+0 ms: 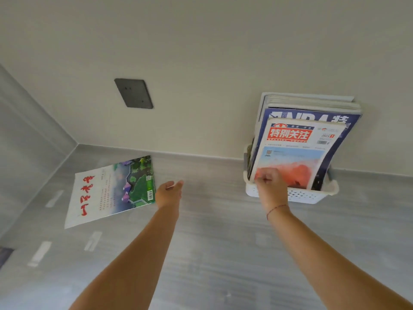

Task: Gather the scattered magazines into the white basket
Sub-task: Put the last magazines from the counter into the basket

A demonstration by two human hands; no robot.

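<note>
Red-titled magazine (297,151): standing upright at the front of the white basket (312,196), bowing slightly forward, with the NBA magazine (312,118) and several others stacked behind it. My right hand (269,184) has its fingers curled round the lower left corner, at the basket's near rim.

Step in hand, as I judge it: seat this one fully. Push the bottom edge down to the basket floor, then lean the cover back against the stack before letting go, or it may flop forward.

One landscape-cover magazine (107,193) lies flat on the grey surface (223,242), well apart from the basket. My left hand (168,193) is spread, fingers straight, just beside its right edge and holding nothing. Contact with the surface: cannot tell. To lift it, slide fingertips under that edge.
</note>
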